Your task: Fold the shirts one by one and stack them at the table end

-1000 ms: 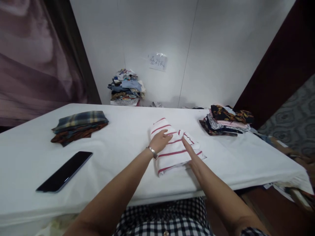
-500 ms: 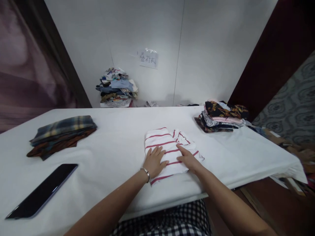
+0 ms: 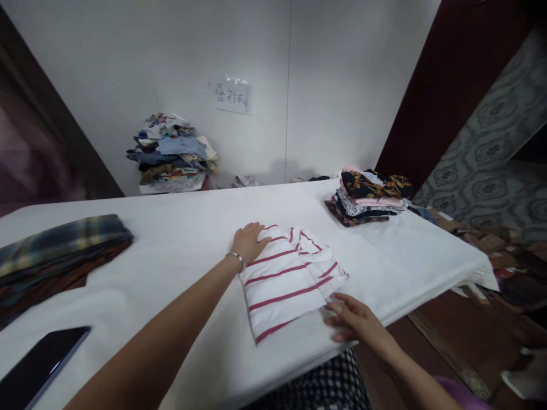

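A folded white shirt with red stripes point(image 3: 282, 279) lies on the white-covered table point(image 3: 183, 222), its collar toward the right. My left hand point(image 3: 249, 242) rests palm down on the shirt's upper left corner, fingers spread, with a bracelet at the wrist. Just off the shirt's lower right corner, my right hand point(image 3: 352, 322) hovers over the table's near edge with its fingers apart and nothing in them.
Folded plaid and brown garments point(image 3: 64, 256) lie at the left, with a black phone point(image 3: 40, 364) nearer me. A folded stack point(image 3: 370, 196) sits at the back right. A tall clothes pile point(image 3: 173, 154) stands behind the table, below a paper sign point(image 3: 233, 95).
My left hand has moved up to the shirt's far left corner. My right hand has left the shirt and moved down toward the near edge. The view has turned to the right.
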Available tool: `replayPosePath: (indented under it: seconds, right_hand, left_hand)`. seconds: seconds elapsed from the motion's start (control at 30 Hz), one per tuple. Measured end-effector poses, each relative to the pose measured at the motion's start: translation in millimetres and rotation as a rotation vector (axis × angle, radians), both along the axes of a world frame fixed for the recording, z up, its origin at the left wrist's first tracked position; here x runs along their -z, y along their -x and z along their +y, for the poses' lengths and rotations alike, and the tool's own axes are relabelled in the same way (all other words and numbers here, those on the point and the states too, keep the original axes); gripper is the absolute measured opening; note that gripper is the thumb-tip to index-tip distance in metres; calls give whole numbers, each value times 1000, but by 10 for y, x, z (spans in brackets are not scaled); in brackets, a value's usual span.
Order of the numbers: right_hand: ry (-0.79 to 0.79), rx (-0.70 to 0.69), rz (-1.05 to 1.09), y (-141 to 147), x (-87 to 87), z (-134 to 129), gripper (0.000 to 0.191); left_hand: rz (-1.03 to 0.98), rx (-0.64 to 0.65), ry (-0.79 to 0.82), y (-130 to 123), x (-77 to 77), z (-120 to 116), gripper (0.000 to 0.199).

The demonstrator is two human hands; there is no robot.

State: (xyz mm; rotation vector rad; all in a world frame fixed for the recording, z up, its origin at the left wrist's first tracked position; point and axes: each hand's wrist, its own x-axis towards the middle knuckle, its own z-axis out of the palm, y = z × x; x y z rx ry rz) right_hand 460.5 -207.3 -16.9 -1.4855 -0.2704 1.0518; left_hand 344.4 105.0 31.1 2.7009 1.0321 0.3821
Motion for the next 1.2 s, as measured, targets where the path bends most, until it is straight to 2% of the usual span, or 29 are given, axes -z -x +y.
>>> replayPosePath:
  seconds: [0.1,0.23,0.37,0.47,0.57,0.63,0.7,0.8,0.87,0.9,0.93,1.0,1.1,1.17,1.2]
  right_hand:
    - [-11,-34,228,83,-98,-11,42]
    - [-120,-107,374,180,-192,191,36]
    - [-126,-26,447,282,-143,433,37]
    - [-127,36,399,331,-79,556,36]
    - [-157,57,311,279,-135,655,33]
    - [-186,14,203,159,-287,748,29]
    - [-228,-34,63,-21,-525,884,26]
    - [-336,-24,-186,-336,-932,1141,33]
    - [-408,-6,-378,-509,-1126,1289,36]
    - [-429,-3,-469,-569,-1170,1338,35]
    - [-434,-11,-551,-606,-1167,1365,34]
    - [-396,-51,-688,-612,-1018,1349,32]
    - [-288,-207,-840,-480,-536,1166,29]
    - [-246,-386,-889,-352,-215,982,29]
    - [-240,-470,-908,-294,-98,890,32]
  left_hand:
    - [106,63,114,-317,-7,208,62]
    - [212,96,261,-654,67,308,77]
    - [263,91,346,-840,106,362,92]
    - [276,86,411,-879,29,415,94]
    - [238,105,471,-795,-180,524,85]
    - [133,122,489,-663,-397,641,80]
    - [-97,142,501,-473,-665,767,79]
    - [-562,176,502,-88,-1075,854,85]
    - [-770,174,471,221,-1252,776,90]
    - [-821,161,455,385,-1279,692,91]
    - [-841,142,444,552,-1253,583,93]
    - [-795,93,454,881,-1030,308,93]
    - [-576,16,550,1323,-384,-151,91]
    - [-415,-13,642,1552,64,-422,87]
    - [-364,-22,653,1638,240,-531,88]
